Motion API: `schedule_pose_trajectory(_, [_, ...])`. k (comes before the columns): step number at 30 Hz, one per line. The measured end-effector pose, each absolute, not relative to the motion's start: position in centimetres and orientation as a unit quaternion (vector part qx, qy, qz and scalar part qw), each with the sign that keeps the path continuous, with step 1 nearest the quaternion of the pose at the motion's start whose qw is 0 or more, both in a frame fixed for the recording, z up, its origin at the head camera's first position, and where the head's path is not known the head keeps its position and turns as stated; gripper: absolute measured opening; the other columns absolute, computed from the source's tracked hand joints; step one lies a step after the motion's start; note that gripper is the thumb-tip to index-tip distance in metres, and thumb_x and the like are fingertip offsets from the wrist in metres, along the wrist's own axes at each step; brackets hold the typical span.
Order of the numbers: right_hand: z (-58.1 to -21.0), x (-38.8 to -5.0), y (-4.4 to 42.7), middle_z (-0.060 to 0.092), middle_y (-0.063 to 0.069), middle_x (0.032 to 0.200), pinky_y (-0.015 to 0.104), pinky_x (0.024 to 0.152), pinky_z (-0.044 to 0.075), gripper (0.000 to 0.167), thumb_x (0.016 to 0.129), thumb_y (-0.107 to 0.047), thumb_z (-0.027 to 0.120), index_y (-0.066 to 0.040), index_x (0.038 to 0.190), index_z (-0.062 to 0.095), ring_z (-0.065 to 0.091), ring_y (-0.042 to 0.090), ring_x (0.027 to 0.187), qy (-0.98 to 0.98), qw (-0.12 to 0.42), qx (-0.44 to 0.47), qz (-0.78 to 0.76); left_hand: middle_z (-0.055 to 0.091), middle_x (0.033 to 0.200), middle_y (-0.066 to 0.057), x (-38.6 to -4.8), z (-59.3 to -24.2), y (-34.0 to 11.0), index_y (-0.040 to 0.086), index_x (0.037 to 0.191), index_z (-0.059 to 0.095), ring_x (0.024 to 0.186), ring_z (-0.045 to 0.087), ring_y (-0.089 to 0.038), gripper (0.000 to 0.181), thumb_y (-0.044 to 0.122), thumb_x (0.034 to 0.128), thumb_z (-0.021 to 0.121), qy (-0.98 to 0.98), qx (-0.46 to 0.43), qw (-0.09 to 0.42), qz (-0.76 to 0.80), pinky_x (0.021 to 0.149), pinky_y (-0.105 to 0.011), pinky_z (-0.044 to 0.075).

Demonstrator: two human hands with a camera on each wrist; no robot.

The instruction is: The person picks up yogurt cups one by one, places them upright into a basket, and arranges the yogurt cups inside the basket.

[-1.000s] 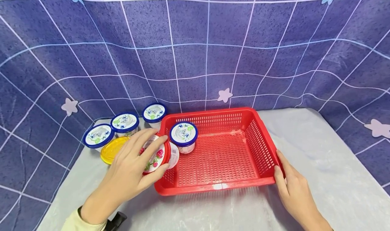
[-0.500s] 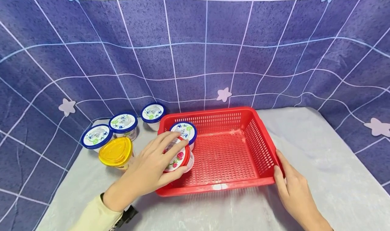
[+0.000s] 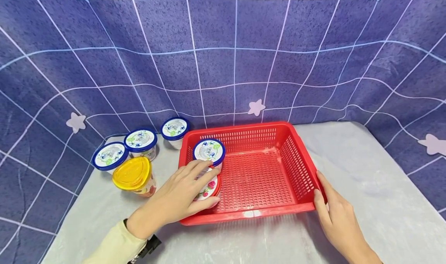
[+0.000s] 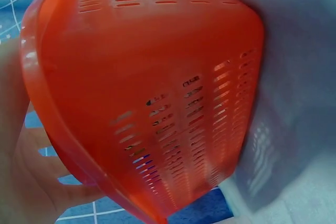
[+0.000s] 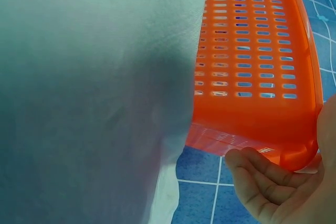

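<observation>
My left hand [image 3: 181,196] holds a red-lidded tub [image 3: 210,184] with raspberries on its lid from above, fingers and thumb spread over its rim. That tub is inside the left front corner of a red plastic basket [image 3: 251,179]; its lower part is hidden. Just behind it in the basket stands a blue-lidded tub [image 3: 209,151]. In the left wrist view the basket wall [image 4: 115,56] hides the tub from sight, and the left hand [image 4: 31,177] reaches over the rim. My right hand [image 3: 336,213] grips the basket's right front corner, its fingers [image 5: 257,182] bent at the rim.
Left of the basket, a yellow-lidded tub [image 3: 134,175] stands near the left forearm. Behind it are blue-lidded tubs [image 3: 141,140], one of them [image 3: 175,129] close to the basket's back left corner. A blue gridded cloth [image 3: 223,62] hangs behind the grey-covered table [image 3: 369,186].
My left hand has carried the red-lidded tub rightward over the basket's left rim and down inside. The yellow-lidded tub has come into fuller view. The right hand stays on the basket.
</observation>
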State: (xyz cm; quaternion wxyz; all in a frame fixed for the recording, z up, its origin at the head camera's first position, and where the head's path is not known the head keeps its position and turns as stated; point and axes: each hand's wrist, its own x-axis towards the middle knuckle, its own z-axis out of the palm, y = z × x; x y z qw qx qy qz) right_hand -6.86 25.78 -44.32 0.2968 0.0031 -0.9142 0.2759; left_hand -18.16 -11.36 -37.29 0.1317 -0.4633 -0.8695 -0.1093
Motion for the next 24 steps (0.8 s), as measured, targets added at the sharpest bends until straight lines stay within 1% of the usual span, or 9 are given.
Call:
schedule_pose_trajectory(5, [-44.3, -6.9, 25.8, 0.06, 0.023, 0.133, -0.001, 0.1, 0.018, 0.055, 0.1, -0.013, 0.055, -0.019, 0.153, 0.042, 0.06, 0.044, 0.114, -0.913, 0.299, 0.003, 0.276, 0.051, 0.142, -0.01, -18.4, -37.6, -11.1, 0.019, 0.148, 0.047, 0.132, 0.046, -0.03, 0.072, 0.058, 0.0897, 0.064, -0.869, -0.467, 0.128, -0.103, 0.104, -0.052, 0.044])
schedule_pose_trajectory(11, [-44.4, -7.0, 25.7, 0.06, 0.023, 0.133, -0.001, 0.1, 0.018, 0.055, 0.1, -0.013, 0.055, -0.019, 0.153, 0.042, 0.06, 0.045, 0.114, -0.913, 0.3, 0.008, 0.277, 0.049, 0.143, -0.006, -18.6, -38.4, -10.8, 0.019, 0.145, 0.051, 0.132, 0.045, -0.026, 0.069, 0.061, 0.0917, 0.059, -0.873, -0.467, 0.102, -0.096, 0.105, -0.048, 0.044])
schedule_pose_trajectory(15, [-44.4, -7.0, 25.7, 0.059, 0.023, 0.134, -0.001, 0.1, 0.018, 0.055, 0.1, -0.013, 0.055, -0.019, 0.153, 0.041, 0.06, 0.045, 0.115, -0.913, 0.299, 0.007, 0.276, 0.047, 0.144, -0.006, -18.7, -38.8, -10.7, 0.018, 0.145, 0.051, 0.133, 0.044, -0.024, 0.069, 0.062, 0.0915, 0.059, -0.874, -0.467, 0.094, -0.095, 0.104, -0.047, 0.044])
schedule_pose_trajectory(21, [-44.3, -7.0, 25.8, 0.059, 0.024, 0.134, -0.001, 0.1, 0.017, 0.055, 0.1, -0.013, 0.055, -0.019, 0.153, 0.041, 0.06, 0.045, 0.115, -0.914, 0.299, 0.005, 0.274, 0.047, 0.143, -0.004, -19.0, -39.0, -10.6, 0.017, 0.144, 0.051, 0.132, 0.042, -0.023, 0.073, 0.062, 0.0883, 0.064, -0.868, -0.476, 0.094, -0.105, 0.105, -0.045, 0.042])
schedule_pose_trajectory(24, [-44.4, -6.9, 25.8, 0.059, 0.024, 0.133, -0.001, 0.1, 0.017, 0.055, 0.1, -0.013, 0.055, -0.018, 0.153, 0.042, 0.06, 0.045, 0.115, -0.914, 0.299, 0.006, 0.273, 0.048, 0.143, -0.004, -19.1, -39.1, -10.6, 0.018, 0.144, 0.052, 0.133, 0.041, -0.023, 0.073, 0.062, 0.0876, 0.064, -0.868, -0.476, 0.091, -0.109, 0.107, -0.046, 0.039])
